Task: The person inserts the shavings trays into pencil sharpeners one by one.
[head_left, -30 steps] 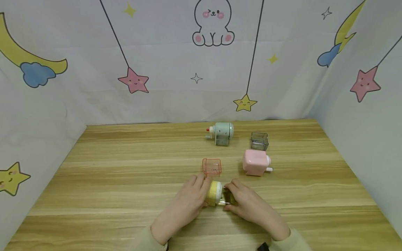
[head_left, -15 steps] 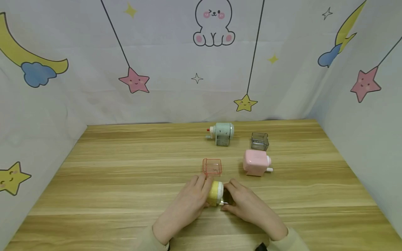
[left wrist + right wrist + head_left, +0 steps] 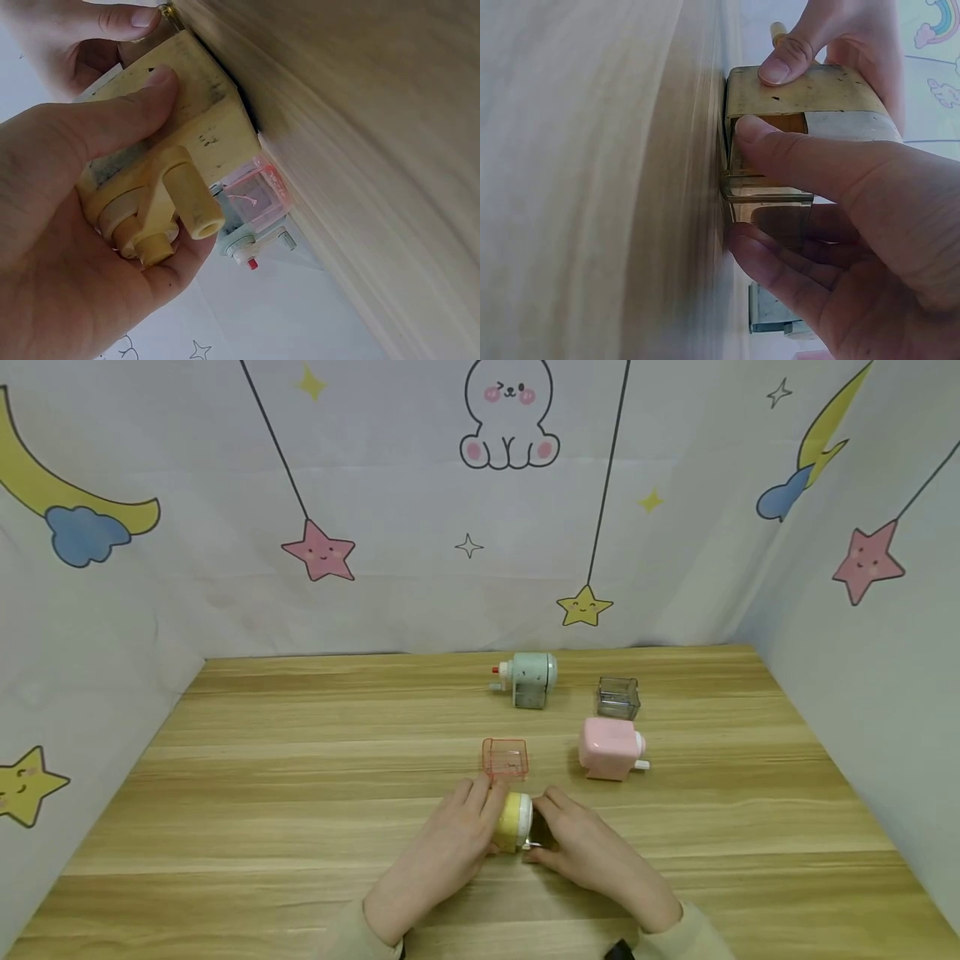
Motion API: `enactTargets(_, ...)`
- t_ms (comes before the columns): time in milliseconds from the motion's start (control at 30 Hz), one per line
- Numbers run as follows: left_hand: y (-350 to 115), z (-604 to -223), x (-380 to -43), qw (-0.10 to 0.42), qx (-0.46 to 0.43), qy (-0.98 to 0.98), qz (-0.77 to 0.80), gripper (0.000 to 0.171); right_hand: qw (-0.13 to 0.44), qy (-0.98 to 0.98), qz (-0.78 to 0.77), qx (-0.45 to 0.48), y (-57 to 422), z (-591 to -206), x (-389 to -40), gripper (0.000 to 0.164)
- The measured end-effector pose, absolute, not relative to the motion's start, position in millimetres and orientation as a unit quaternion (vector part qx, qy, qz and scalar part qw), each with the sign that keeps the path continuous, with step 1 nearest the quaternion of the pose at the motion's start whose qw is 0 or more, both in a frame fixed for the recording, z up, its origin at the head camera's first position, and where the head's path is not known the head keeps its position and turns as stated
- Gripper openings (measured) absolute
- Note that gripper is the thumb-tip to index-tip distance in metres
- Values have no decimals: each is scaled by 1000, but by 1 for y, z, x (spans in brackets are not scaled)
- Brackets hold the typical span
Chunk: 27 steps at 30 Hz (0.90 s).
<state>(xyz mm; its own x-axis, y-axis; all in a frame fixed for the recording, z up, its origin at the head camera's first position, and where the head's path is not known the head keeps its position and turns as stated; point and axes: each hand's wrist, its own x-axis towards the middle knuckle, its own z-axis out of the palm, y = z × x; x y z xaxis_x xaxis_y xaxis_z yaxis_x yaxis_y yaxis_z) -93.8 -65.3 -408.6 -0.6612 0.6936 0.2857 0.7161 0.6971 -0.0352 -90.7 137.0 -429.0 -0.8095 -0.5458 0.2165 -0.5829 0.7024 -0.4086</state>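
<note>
A yellow crank pencil sharpener [image 3: 508,821] with a white end rests on the table near its front. My left hand [image 3: 453,831] grips its body, thumb on one side; the yellow crank handle [image 3: 193,202] sticks out beside my palm in the left wrist view. From the opposite end, my right hand [image 3: 588,847] pinches a clear, amber-tinted shavings drawer [image 3: 769,199] between thumb and fingers. This drawer sits partly inside the opening under the white end, with its outer part sticking out. My fingers hide much of it.
Behind my left hand lies a transparent red drawer [image 3: 506,758]. A pink sharpener [image 3: 609,748] stands to the right, with a smoky grey drawer [image 3: 618,697] beyond it. Farther back is a pale green sharpener [image 3: 531,680]. A printed cloth [image 3: 405,602] borders the wooden table.
My right hand has moved slightly left, and the drawer has slid deeper into the yellow sharpener. The gap between hand and white end has narrowed. My left hand has stayed nearly still.
</note>
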Motion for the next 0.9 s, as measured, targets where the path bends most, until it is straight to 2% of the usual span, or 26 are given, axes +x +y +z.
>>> enactTargets(667,-65,-408,-95,151,-391,-907,-44,79,38,-925,229,302,131,-427,-92,53)
enactTargets(733,-65,-408,-94,149,-391,-907,-45,79,36,-924,236,300,131,-427,-91,55)
enactTargets(900,-65,-408,-94,145,-390,-908,-46,79,37,-911,274,305,130,-427,-92,74)
